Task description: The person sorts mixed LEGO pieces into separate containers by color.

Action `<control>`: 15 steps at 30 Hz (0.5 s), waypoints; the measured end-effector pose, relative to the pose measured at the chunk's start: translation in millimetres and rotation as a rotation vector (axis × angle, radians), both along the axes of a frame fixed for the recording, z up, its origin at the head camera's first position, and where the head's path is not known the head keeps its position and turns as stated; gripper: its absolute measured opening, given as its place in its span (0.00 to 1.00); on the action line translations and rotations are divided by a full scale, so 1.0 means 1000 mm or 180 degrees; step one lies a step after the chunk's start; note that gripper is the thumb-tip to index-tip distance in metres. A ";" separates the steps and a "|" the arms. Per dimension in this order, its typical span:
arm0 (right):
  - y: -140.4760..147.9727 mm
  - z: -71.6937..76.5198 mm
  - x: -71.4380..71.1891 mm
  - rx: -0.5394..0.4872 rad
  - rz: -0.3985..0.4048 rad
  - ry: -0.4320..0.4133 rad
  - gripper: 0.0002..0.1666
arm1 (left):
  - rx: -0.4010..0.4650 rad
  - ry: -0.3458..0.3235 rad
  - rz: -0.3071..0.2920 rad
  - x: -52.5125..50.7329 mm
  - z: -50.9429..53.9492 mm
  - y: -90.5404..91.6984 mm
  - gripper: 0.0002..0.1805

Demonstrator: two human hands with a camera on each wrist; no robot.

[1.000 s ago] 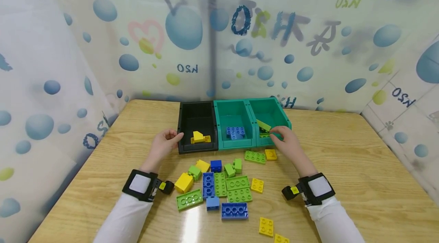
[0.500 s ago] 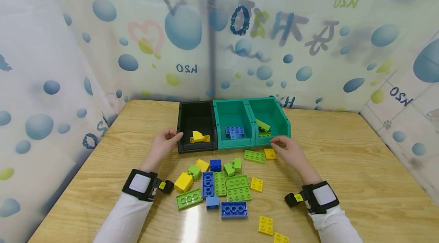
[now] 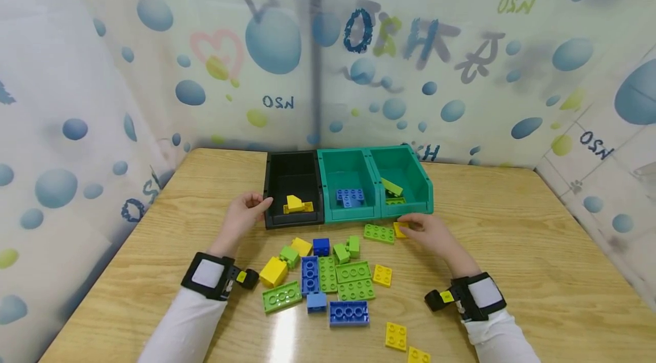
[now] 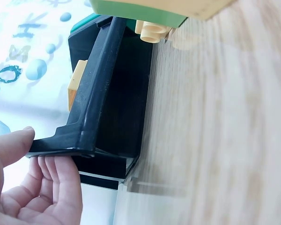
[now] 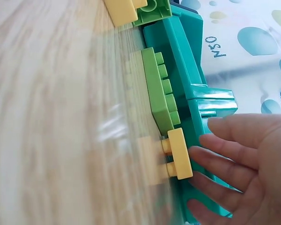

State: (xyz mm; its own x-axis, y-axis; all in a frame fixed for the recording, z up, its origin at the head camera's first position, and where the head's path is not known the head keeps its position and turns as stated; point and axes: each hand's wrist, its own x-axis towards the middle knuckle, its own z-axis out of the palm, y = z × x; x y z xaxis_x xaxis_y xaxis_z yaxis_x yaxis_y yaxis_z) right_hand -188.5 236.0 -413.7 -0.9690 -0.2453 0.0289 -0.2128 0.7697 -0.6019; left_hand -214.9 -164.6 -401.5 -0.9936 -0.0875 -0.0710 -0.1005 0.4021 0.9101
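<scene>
My left hand [image 3: 240, 221] pinches the left wall of the black bin [image 3: 269, 180], thumb on one side and curled fingers on the other, as the left wrist view [image 4: 47, 183] shows. Two yellow bricks [image 3: 297, 204] lie inside that bin. At the front of the right green bin [image 3: 410, 212], my right hand [image 3: 433, 235] reaches to a small yellow brick [image 5: 180, 153]. In the right wrist view its fingers are loosely extended, with fingertips at the brick's side and no grip round it. The brick lies stud-side down beside a long lime brick [image 3: 379, 233].
Blue bricks [image 3: 350, 196] sit in the middle green bin [image 3: 351, 216], lime bricks [image 3: 392, 187] in the right one. Several loose bricks lie on the wooden table [image 3: 512, 272], among them a yellow brick [image 3: 274, 272], a blue brick [image 3: 349, 314] and a square yellow brick [image 3: 396, 335].
My right hand has come out of the right green bin, down and toward me, to the small yellow brick before it. The left hand stays on the black bin's wall.
</scene>
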 end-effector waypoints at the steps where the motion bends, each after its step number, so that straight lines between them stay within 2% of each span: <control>1: 0.000 -0.001 0.000 0.0029 0.0051 0.0009 0.17 | 0.0005 0.0001 0.0004 0.000 0.000 0.000 0.14; 8: 0.001 -0.003 0.002 0.0029 0.0302 0.0036 0.19 | -0.0024 -0.0003 0.0012 0.000 0.000 0.000 0.15; 15: 0.002 -0.008 0.005 0.0100 0.0246 0.0089 0.20 | -0.0045 0.0014 -0.0015 0.000 0.000 0.000 0.17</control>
